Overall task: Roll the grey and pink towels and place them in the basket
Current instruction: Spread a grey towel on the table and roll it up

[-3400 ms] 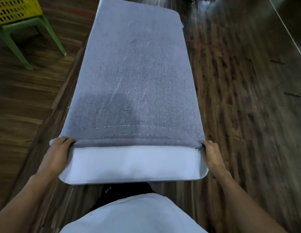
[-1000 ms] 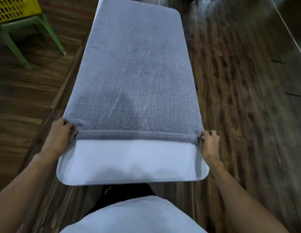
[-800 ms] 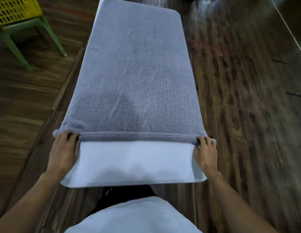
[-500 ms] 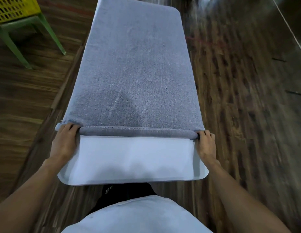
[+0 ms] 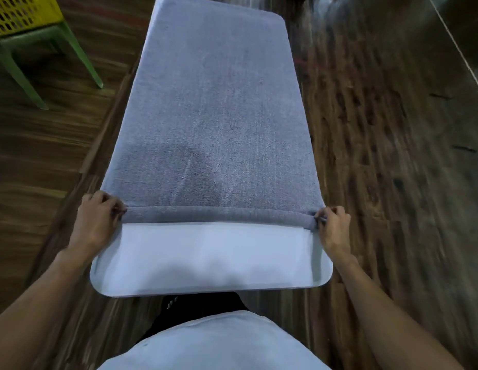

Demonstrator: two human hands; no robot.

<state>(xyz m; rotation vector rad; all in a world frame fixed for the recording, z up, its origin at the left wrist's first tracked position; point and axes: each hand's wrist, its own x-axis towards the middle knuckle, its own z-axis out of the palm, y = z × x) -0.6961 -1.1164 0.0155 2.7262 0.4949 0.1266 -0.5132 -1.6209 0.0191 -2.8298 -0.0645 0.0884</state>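
A long grey terry-cloth towel [image 5: 216, 121] lies flat along a narrow white table with rounded corners [image 5: 211, 260] and covers nearly all of the top. Only the near strip of the table is bare. The near end of the towel is turned over into a thin, tight roll that runs straight across the table from one side to the other, and the rest of the cloth is spread smooth towards the far end.

The left hand [image 5: 96, 222] is at the left end of this roll, with the fingers curled and pinching the rolled edge; the wrist rests on the left border of the table. The right hand [image 5: 334, 228] is at the right end of the roll, also with curled fingers that grip the cloth at the table's right border. Both forearms reach in from the bottom of the view, over a white shirt [image 5: 213, 343].

A yellow plastic basket with many small holes [image 5: 21, 14] stands on a light green stool [image 5: 45, 52] in the far left corner, well apart from the table. The floor is of dark brown wood planks [image 5: 392, 169]
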